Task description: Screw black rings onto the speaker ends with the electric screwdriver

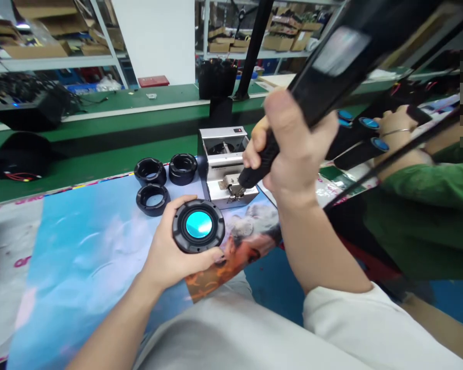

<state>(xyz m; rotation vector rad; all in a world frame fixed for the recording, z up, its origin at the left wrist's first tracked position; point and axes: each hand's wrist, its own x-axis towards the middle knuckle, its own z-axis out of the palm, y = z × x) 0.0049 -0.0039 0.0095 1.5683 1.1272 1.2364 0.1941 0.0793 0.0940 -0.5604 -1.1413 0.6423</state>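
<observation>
My left hand (168, 252) is wrapped round a black speaker (179, 239) with a shiny blue round centre, which faces up toward me. In my right hand (293, 149) is a black electric screwdriver (312, 95), tilted with its upper body toward the top right. Its nose points down at the front of a metal screw feeder (213, 191), close to the feeder's outlet; whether the bit touches a screw is too small to tell. Left of the feeder, 3 black rings (182, 177) lie on the printed mat (85, 246).
To the right, a co-worker's hand (397, 123) and green sleeve (435, 177) are near several dark cylinders with blue ends (380, 145). A black cap-like object (19, 154) lies at left. Behind stand a dark post (254, 51) and shelves of cardboard boxes (38, 49).
</observation>
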